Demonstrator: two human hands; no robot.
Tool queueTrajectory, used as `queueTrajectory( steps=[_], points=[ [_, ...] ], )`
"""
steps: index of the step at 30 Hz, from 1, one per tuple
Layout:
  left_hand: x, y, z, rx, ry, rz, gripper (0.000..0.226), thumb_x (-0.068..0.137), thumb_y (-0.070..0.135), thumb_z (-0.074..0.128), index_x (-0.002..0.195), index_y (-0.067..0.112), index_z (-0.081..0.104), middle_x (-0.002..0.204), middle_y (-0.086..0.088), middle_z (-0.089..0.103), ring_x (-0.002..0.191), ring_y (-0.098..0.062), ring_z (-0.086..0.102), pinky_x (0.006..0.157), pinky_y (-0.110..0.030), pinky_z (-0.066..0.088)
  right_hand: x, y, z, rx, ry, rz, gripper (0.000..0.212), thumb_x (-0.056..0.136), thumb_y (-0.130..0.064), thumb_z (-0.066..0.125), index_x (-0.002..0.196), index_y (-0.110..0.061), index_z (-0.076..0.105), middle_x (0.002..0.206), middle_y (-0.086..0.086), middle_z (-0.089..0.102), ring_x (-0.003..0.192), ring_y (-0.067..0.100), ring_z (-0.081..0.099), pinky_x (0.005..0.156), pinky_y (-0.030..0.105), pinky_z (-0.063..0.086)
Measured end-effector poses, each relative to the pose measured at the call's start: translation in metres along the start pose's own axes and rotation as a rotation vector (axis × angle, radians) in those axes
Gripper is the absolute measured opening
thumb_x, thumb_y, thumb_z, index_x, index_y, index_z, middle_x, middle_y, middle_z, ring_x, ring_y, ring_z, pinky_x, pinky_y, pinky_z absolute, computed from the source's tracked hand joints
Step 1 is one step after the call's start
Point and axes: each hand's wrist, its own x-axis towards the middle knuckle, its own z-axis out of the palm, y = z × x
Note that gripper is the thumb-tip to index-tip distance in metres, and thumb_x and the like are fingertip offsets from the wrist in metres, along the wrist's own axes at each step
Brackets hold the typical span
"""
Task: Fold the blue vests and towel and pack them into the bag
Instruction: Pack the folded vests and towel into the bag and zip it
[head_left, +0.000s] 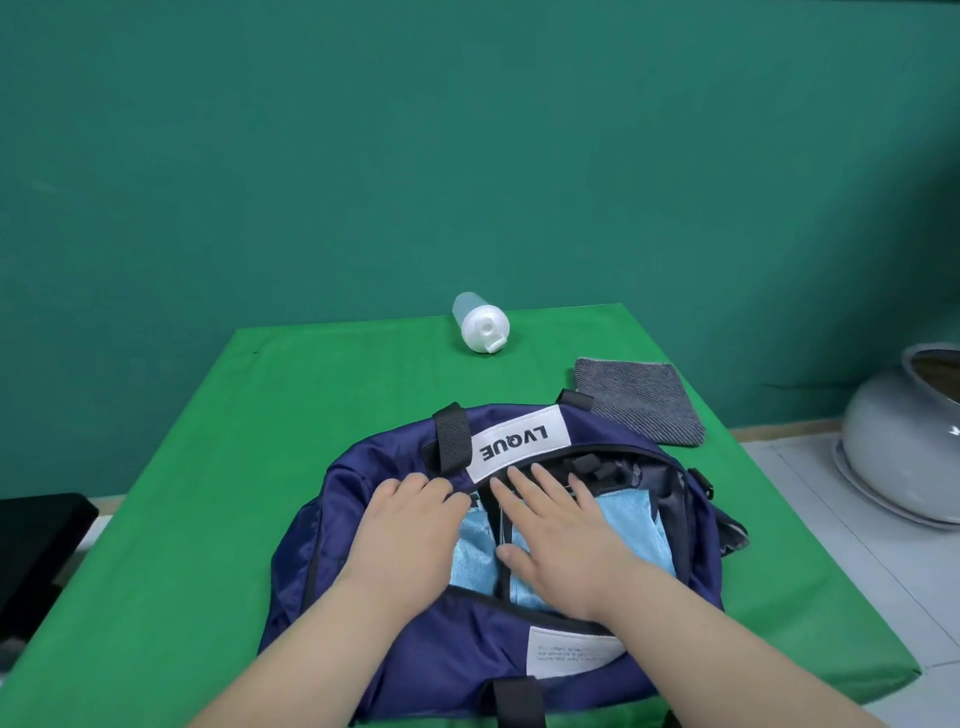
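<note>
A navy bag (363, 525) with a white LVQUE label lies open on the green table. Light blue folded cloth (631, 525) fills its opening. My right hand (556, 540) lies flat on the blue cloth inside the bag, fingers straight and spread. My left hand (410, 525) rests at the bag's left side of the opening, its fingers curled over the far rim beside the black strap. A folded grey towel (641, 400) lies on the table behind the bag, at the right.
A clear bottle with a white cap (480, 322) lies on its side at the table's far edge. The green table (218, 467) ends close on the right. A grey ceramic pot (909, 441) stands on the floor at right. A black object (36, 540) sits at left.
</note>
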Motion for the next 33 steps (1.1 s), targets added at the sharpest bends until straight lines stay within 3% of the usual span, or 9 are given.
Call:
queueTrajectory(
  steps=[6, 10, 15, 18, 21, 24, 28, 30, 33],
  points=[
    [0.014, -0.001, -0.005, 0.001, -0.038, -0.076, 0.036, 0.053, 0.012, 0.075, 0.085, 0.026, 0.064, 0.076, 0.004, 0.054, 0.067, -0.022, 0.052, 0.058, -0.034, 0.033, 0.024, 0.01, 0.006, -0.016, -0.001, -0.013, 0.077, 0.089, -0.063, 0.007, 0.157, -0.032, -0.012, 0.168, -0.007, -0.009, 0.154, 0.019, -0.012, 0.122, 0.048, -0.008],
    [0.018, -0.002, -0.014, -0.033, -0.051, -0.116, 0.028, 0.076, 0.014, 0.055, 0.1, 0.027, 0.054, 0.095, 0.001, 0.053, 0.085, -0.023, 0.053, 0.068, -0.036, 0.031, 0.025, 0.011, 0.012, -0.021, 0.011, -0.034, 0.075, 0.092, -0.063, 0.008, 0.157, -0.032, -0.014, 0.167, -0.007, -0.013, 0.153, 0.018, -0.016, 0.123, 0.049, -0.007],
    [0.024, -0.009, -0.021, -0.151, -0.036, -0.171, 0.024, 0.078, 0.011, 0.066, 0.075, 0.021, 0.044, 0.074, 0.003, 0.044, 0.066, -0.021, 0.046, 0.054, -0.033, 0.034, 0.028, 0.016, 0.014, -0.014, 0.025, -0.055, 0.076, 0.093, -0.064, 0.008, 0.157, -0.031, -0.014, 0.167, -0.008, -0.014, 0.153, 0.017, -0.016, 0.122, 0.046, -0.009],
    [0.023, -0.011, -0.034, -0.296, 0.089, -0.24, 0.009, 0.077, 0.012, 0.07, 0.085, 0.016, 0.069, 0.084, 0.002, 0.058, 0.073, -0.018, 0.059, 0.06, -0.031, 0.048, 0.028, 0.017, 0.012, -0.001, 0.012, -0.061, 0.077, 0.092, -0.064, 0.008, 0.157, -0.03, -0.016, 0.164, -0.01, -0.021, 0.152, 0.017, -0.017, 0.123, 0.049, -0.004],
    [0.02, -0.009, -0.054, -0.558, 0.171, -0.394, 0.022, 0.091, 0.014, 0.054, 0.105, 0.023, 0.067, 0.106, 0.007, 0.057, 0.092, -0.014, 0.058, 0.081, -0.03, 0.046, 0.024, 0.016, 0.008, 0.022, 0.005, -0.061, 0.079, 0.09, -0.066, 0.009, 0.156, -0.031, -0.017, 0.16, -0.014, -0.03, 0.153, 0.018, -0.014, 0.122, 0.049, 0.008],
    [0.01, -0.005, -0.07, -0.668, 0.284, -0.421, 0.022, 0.093, 0.015, 0.051, 0.104, 0.027, 0.065, 0.103, 0.013, 0.054, 0.09, -0.007, 0.052, 0.081, -0.027, 0.042, 0.018, 0.014, 0.001, 0.028, 0.023, -0.057, 0.076, 0.097, -0.063, 0.02, 0.156, -0.033, -0.017, 0.158, -0.016, -0.033, 0.153, 0.018, -0.011, 0.118, 0.047, 0.016],
    [-0.01, 0.001, -0.069, -0.692, 0.254, -0.35, 0.02, 0.096, 0.015, 0.052, 0.104, 0.027, 0.065, 0.1, 0.018, 0.051, 0.085, 0.0, 0.052, 0.078, -0.021, 0.043, 0.002, 0.012, -0.013, 0.128, 0.025, -0.075, 0.078, 0.093, -0.07, 0.02, 0.157, -0.037, -0.011, 0.16, -0.02, -0.026, 0.152, 0.011, -0.016, 0.124, 0.047, 0.006],
    [-0.021, 0.001, -0.071, -0.733, 0.278, -0.355, 0.019, 0.096, 0.014, 0.053, 0.102, 0.027, 0.065, 0.098, 0.021, 0.051, 0.088, 0.004, 0.053, 0.071, -0.011, 0.039, -0.012, 0.015, -0.019, 0.147, 0.053, -0.089, 0.076, 0.093, -0.07, 0.02, 0.158, -0.039, -0.004, 0.163, -0.021, -0.018, 0.152, 0.008, -0.015, 0.123, 0.043, 0.003],
    [-0.033, 0.003, -0.077, -0.767, 0.302, -0.341, 0.02, 0.097, 0.014, 0.054, 0.101, 0.032, 0.063, 0.098, 0.022, 0.052, 0.087, 0.006, 0.053, 0.068, -0.009, 0.039, -0.033, 0.023, -0.024, 0.156, 0.172, -0.129, 0.068, 0.098, -0.067, 0.02, 0.158, -0.038, 0.01, 0.166, -0.018, -0.004, 0.153, 0.009, -0.009, 0.125, 0.036, 0.002]
  ],
)
